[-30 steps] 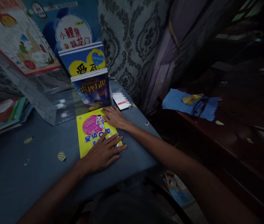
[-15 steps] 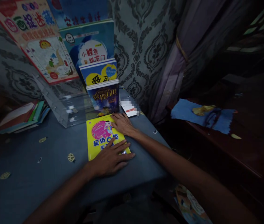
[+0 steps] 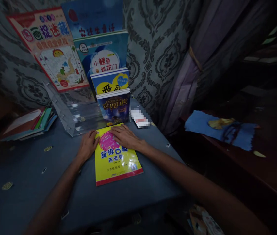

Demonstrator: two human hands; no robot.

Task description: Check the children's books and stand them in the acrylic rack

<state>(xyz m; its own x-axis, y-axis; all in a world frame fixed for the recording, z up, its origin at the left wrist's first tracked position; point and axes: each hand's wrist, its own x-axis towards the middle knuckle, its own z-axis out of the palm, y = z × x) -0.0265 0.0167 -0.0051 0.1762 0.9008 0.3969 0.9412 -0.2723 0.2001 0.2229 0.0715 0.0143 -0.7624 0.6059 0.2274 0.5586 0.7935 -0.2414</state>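
A workbook with a yellow cover (image 3: 119, 163) lies face up on the table, its red strip along the near edge. My left hand (image 3: 87, 145) rests at the book's upper left edge, its thumb side against the cover and its fingers loosely extended. Across the upper right part of the cover, my right hand (image 3: 125, 137) lies flat with fingers apart, covering part of the pink circle. Just behind the workbook, a dark blue book (image 3: 114, 106) stands in the front of a clear tiered book stand (image 3: 62, 112).
More books, including a teal one (image 3: 100, 54) and a red-bordered one (image 3: 60, 62), stand in the rear tiers. A pile of books (image 3: 28, 122) lies at left. A phone (image 3: 139, 118) lies right of the stand. A blue cloth (image 3: 219, 129) covers part of a dark red surface.
My left hand has moved from the lower part of the cover up to its upper left edge, uncovering the lower half. My right hand stays on the upper right part. The view has shifted slightly.
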